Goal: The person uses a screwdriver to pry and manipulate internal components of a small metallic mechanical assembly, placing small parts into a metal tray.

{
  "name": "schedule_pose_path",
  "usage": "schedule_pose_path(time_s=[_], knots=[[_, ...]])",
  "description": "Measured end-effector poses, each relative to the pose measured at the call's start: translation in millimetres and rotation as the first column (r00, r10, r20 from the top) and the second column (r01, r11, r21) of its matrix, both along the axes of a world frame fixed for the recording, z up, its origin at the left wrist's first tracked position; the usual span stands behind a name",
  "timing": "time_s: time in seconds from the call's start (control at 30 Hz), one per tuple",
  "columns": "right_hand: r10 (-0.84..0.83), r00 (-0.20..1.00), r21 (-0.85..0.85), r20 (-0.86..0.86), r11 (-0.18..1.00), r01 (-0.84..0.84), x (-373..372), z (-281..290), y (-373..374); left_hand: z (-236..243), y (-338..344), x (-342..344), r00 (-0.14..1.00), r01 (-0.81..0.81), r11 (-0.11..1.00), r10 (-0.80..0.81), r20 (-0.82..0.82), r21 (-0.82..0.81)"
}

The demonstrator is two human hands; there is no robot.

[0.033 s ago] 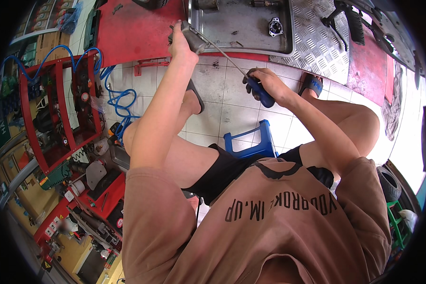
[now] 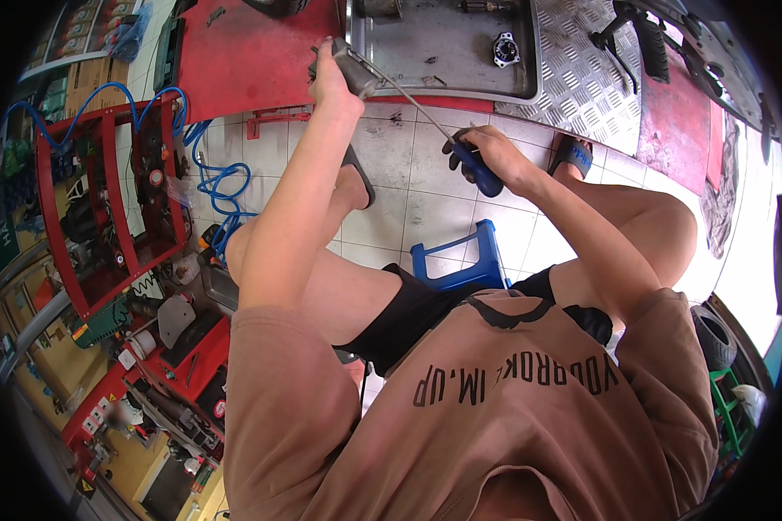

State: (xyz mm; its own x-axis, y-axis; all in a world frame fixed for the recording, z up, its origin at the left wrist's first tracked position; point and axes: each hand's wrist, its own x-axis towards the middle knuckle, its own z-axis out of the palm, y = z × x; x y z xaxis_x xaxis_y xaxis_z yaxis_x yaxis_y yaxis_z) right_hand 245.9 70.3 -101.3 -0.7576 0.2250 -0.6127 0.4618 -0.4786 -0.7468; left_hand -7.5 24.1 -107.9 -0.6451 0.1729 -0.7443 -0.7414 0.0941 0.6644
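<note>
My left hand [image 2: 332, 85] is closed round a grey cylindrical metal part [image 2: 353, 71], held up over the near edge of the metal tray [image 2: 530, 97]. In my right hand [image 2: 487, 154] is a long screwdriver [image 2: 485, 177] with a blue handle, the fingers wrapped round it. Its thin shaft slants up and left, and the tip end lies against or inside the metal part; which of the two I cannot tell. Dark stains cover the right fingertips. Inside the tray, a small round metal part with a dark centre [image 2: 506, 50] lies toward the right.
A red bench top [image 2: 252, 52] extends left of the tray, with diamond-patterned plate [image 2: 582, 69] to its right. Between my legs stands a blue plastic stool [image 2: 462, 280]. A red metal rack [image 2: 82, 300] and a coiled blue hose [image 2: 222, 184] are at the left.
</note>
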Motion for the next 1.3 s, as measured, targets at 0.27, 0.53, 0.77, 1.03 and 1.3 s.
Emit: schedule_pose_path(time_s=[0.27, 0.53, 0.77, 1.03, 1.3], knots=[[0.087, 0.992, 0.340, 0.095, 0.933, -0.115, -1, 1, -6, 8, -2, 1, 0.996, -0.068, 0.997, 0.067, -0.052, -0.027], [0.077, 0.994, 0.230, 0.076, 0.969, -0.093, -1, -17, -1, 16, 1, 9, 0.997, -0.060, 0.997, 0.056, -0.061, -0.057], [0.108, 0.975, 0.313, 0.196, 0.935, -0.167, -4, 2, -2, 18, -1, 11, 0.996, -0.056, 0.996, 0.051, -0.067, -0.075], [0.100, 0.994, 0.406, 0.035, 0.908, -0.105, 1, -14, -5, 17, -1, 10, 0.996, -0.050, 0.997, 0.046, -0.078, -0.057], [0.036, 0.991, 0.213, 0.133, 0.975, -0.064, -2, -11, 1, 20, 3, 13, 0.994, -0.078, 0.994, 0.072, -0.083, -0.072]])
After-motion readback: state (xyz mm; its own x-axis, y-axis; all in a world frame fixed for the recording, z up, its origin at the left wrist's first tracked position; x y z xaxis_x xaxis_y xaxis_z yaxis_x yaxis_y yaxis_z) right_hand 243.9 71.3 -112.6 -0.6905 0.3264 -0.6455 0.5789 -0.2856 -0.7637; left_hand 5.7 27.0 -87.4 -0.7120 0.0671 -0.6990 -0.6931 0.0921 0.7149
